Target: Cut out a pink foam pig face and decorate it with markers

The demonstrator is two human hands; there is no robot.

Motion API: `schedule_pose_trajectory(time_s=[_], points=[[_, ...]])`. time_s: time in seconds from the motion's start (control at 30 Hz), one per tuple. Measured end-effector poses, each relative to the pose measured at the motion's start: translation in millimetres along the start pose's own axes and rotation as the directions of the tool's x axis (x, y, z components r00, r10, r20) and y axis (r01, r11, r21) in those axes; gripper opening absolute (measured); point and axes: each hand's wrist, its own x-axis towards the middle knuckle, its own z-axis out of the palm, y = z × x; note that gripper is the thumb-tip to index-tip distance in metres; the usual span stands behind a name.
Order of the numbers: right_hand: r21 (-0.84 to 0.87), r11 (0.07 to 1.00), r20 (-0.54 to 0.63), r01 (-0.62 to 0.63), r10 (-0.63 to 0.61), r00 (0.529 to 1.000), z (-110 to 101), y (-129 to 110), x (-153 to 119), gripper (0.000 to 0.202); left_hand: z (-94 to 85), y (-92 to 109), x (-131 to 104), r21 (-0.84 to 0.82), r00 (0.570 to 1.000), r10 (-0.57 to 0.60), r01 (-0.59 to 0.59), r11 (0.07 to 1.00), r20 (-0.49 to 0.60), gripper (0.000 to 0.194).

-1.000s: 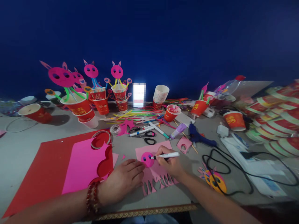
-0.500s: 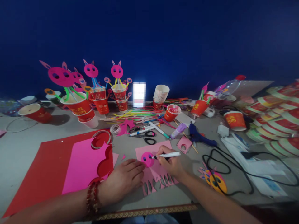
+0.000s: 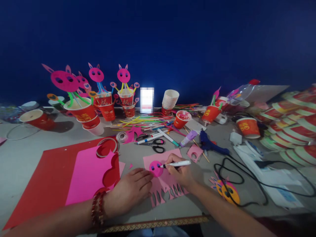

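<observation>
My right hand (image 3: 181, 174) grips a white marker (image 3: 179, 163), its dark tip at the right eye of a magenta paper circle (image 3: 156, 171). Two dark eye spots show on the circle. Beneath it lies a pale pink sheet (image 3: 170, 156) with leaf-shaped cut-outs along its lower edge. My left hand (image 3: 130, 189) lies flat, its fingers stretched out and their tips at the circle's left edge. To the left, a magenta sheet (image 3: 84, 174) with a scalloped edge rests on red paper (image 3: 46, 174).
Scissors (image 3: 158, 146), markers (image 3: 169, 136), a glue stick (image 3: 189, 138) and a blue glue gun (image 3: 211, 144) lie beyond my hands. A black cord (image 3: 243, 179) loops at the right. Behind stand cup figures (image 3: 80, 110), stacked cups (image 3: 171, 98) and a blurred screen (image 3: 147, 99).
</observation>
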Motion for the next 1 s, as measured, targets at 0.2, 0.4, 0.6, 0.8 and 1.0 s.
schedule_pose_trajectory(time_s=[0.2,0.4,0.6,0.8,1.0], points=[[-0.025,1.0,0.034,0.002,-0.001,0.999,-0.5,-5.1,0.8,0.013,3.0,-0.1,-0.4,0.001,1.0,0.001,-0.001,1.0,-0.004,0.016],[-0.014,1.0,-0.002,0.007,-0.007,1.0,0.2,1.4,-0.2,0.014,3.4,-0.4,-0.5,-0.008,1.0,-0.008,0.008,1.0,-0.007,0.017],[-0.018,1.0,0.032,0.017,-0.017,0.999,-0.3,-1.1,0.4,0.013,2.4,-0.1,-0.3,-0.001,1.0,0.003,-0.003,1.0,0.009,0.017],[0.003,1.0,0.005,0.022,-0.022,1.0,-0.3,-1.6,0.6,0.014,1.6,0.1,0.0,0.015,1.0,0.005,-0.005,1.0,0.012,0.018],[0.011,1.0,0.0,0.012,-0.012,1.0,-0.1,-1.3,0.9,0.014,1.8,0.0,0.3,0.012,1.0,0.007,-0.007,1.0,0.0,0.017]])
